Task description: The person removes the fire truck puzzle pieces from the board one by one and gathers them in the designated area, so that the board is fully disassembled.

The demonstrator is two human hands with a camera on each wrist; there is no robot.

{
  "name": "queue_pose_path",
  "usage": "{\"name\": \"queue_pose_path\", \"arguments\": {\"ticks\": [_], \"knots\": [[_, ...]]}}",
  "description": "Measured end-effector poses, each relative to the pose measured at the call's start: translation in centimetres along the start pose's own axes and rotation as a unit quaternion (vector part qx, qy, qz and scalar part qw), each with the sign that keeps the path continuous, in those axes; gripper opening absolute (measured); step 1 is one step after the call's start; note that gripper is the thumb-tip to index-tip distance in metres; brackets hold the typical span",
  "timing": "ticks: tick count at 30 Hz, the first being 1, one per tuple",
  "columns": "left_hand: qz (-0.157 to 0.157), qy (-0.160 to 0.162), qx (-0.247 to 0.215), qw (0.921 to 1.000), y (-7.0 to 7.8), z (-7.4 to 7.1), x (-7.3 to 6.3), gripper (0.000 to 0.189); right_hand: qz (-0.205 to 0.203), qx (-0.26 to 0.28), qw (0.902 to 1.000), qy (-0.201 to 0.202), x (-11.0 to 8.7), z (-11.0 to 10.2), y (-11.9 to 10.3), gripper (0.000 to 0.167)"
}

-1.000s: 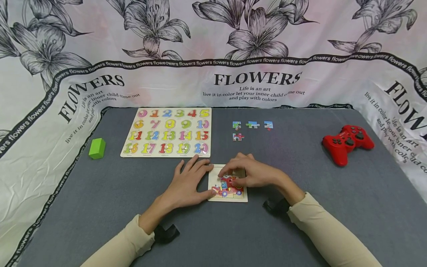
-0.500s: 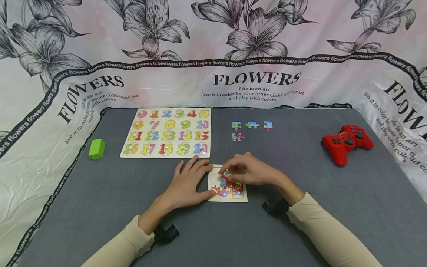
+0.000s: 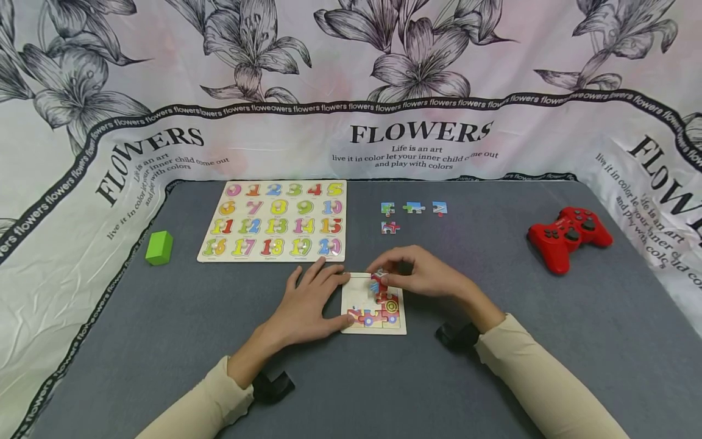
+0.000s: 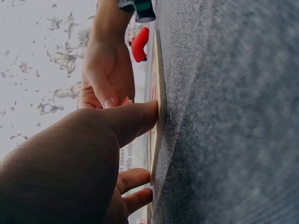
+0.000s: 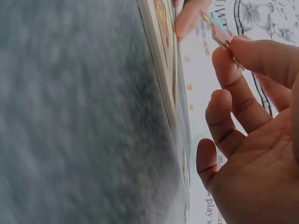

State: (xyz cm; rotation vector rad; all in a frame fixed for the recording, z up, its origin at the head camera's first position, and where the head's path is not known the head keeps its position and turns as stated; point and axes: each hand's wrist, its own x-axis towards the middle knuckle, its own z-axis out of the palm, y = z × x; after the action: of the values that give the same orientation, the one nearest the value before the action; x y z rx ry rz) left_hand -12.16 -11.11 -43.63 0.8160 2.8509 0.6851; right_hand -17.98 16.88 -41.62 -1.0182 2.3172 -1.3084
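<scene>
A small wooden puzzle tray (image 3: 356,299) lies on the grey table, its lower part filled with joined pieces of a red vehicle picture. My left hand (image 3: 307,305) rests spread at the tray's left side, thumb on its lower left edge and fingertips by its upper left corner. Over the tray's upper part, my right hand (image 3: 425,274) pinches a red and blue jigsaw piece (image 3: 377,286) between thumb and fingers. In the right wrist view that jigsaw piece (image 5: 219,32) is raised off the tray and tilted.
Several loose jigsaw pieces (image 3: 414,208) lie beyond the tray. A number puzzle board (image 3: 263,235) is at the back left, with a green block (image 3: 159,247) beside it. On the right sits a red game controller (image 3: 570,238). A flower-printed cloth (image 3: 263,140) hangs behind.
My right hand has lifted the pinched jigsaw piece off the lower pieces and moved slightly away and right, uncovering more of the tray. My left hand has stayed in place.
</scene>
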Motion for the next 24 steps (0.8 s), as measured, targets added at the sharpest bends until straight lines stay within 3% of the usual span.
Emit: {"name": "queue_pose_path", "arguments": {"ticks": [6,24], "knots": [[-0.002,-0.008,0.000,1.0000,0.1,-0.3,-0.1,0.073,-0.008,-0.005,0.9997,0.024,-0.1,-1.0,0.6,0.025],[0.004,-0.004,-0.001,1.0000,0.0,-0.3,-0.2,0.074,0.053,-0.017,0.9934,0.100,-1.4,-4.7,3.1,0.027]]}}
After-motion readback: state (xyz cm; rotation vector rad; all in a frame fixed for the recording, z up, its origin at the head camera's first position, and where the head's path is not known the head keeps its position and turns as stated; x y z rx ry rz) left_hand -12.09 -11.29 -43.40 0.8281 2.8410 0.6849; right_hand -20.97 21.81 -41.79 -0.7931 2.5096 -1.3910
